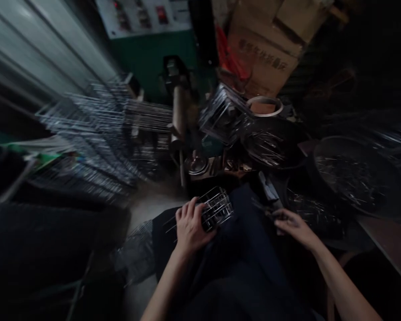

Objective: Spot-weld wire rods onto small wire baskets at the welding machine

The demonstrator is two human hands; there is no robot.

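Note:
My left hand is closed over the near left side of a small wire rack lying across my lap. The rack's shiny rods cross in a grid, and some of their ends stick out to the left, beyond the fingers. To the right of the rack, my right hand grips a dark hand tool that looks like pliers. Its jaws point left toward the rack but stay apart from it; blur hides their exact shape. Dark cloth covers my legs below both hands.
Stacked wire racks fill the left side. Ahead stands a machine with a metal cylinder, beside a wire basket. Dark basins with thin metal pieces, one a round basin, lie to the right. A cardboard box is behind.

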